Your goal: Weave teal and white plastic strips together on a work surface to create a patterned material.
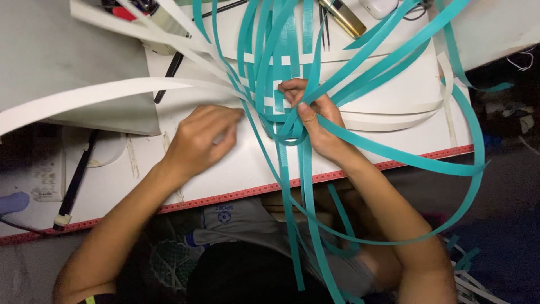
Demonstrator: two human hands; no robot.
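The right hand (315, 115) pinches a bundle of teal strips (292, 121) at the near edge of a woven patch of teal and white strips (275, 67), which lies on the white board (247, 163) near its middle. The left hand (199, 141) is curled loosely just beside the patch, its fingertips closed on a white strip (112, 93) that runs off to the left. A black pen (169, 76) lies beyond the left hand.

A home craft corner – white worktable (394, 141) strewn with teal strips (394, 56), tweezers (325, 25)
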